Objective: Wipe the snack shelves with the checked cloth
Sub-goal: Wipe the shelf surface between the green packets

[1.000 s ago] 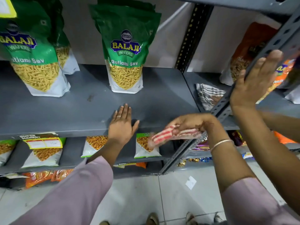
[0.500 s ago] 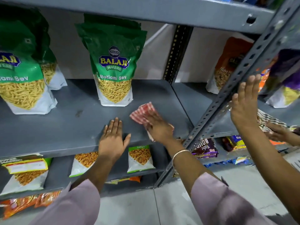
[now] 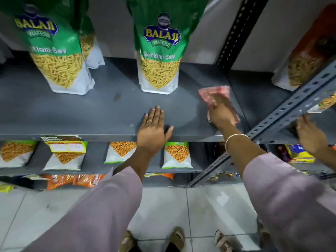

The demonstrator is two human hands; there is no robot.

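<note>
Two flat palms on the shelf [image 3: 72,113]: left hand [image 3: 152,132] bare, right hand [image 3: 221,113] atop the checked cloth [image 3: 214,92].

Matt grey painted metal shelf [image 3: 91,113]; glossy plastic snack pouch [image 3: 159,51]; soft woven checked cloth [image 3: 214,93]; perforated metal upright [image 3: 291,108].

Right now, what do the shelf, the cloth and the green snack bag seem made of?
Shelf: probably painted steel, matte grey, thin front lip. Checked cloth: soft woven fabric, red and white, crumpled under the right hand. Ratlami Sev bag: glossy printed plastic film, judging by its sheen.
</note>
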